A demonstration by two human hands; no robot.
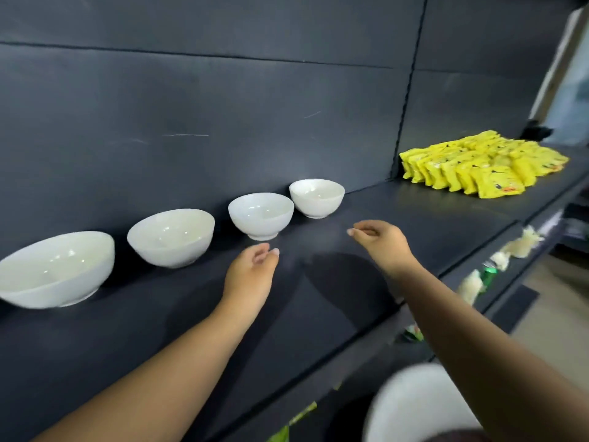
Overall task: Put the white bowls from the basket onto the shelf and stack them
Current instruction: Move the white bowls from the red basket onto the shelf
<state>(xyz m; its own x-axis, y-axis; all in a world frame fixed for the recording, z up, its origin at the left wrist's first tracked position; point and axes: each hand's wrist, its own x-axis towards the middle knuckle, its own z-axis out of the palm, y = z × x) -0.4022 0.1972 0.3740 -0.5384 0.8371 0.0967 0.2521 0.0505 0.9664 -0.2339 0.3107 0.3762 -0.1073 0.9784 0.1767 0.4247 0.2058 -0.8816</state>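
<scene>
Four white bowls are seen standing upright in a row along the back of the dark shelf point(350, 298), close to the back panel and each apart from its neighbour, none stacked. The largest bowl point(55, 269) is set at the left end, followed by the second bowl point(172, 237), the third bowl point(261, 215) and the smallest bowl point(317, 197) at the right. Both hands are held out above the shelf. The left hand point(251, 272) is found just in front of the third bowl, its fingers loosely curled and nothing held. The right hand point(379, 240) is placed near the smallest bowl, likewise loosely curled around nothing. Yellow packets point(478, 167) are piled at the far right of the shelf. A blurred white shape point(414, 406) at the bottom edge cannot be identified
</scene>
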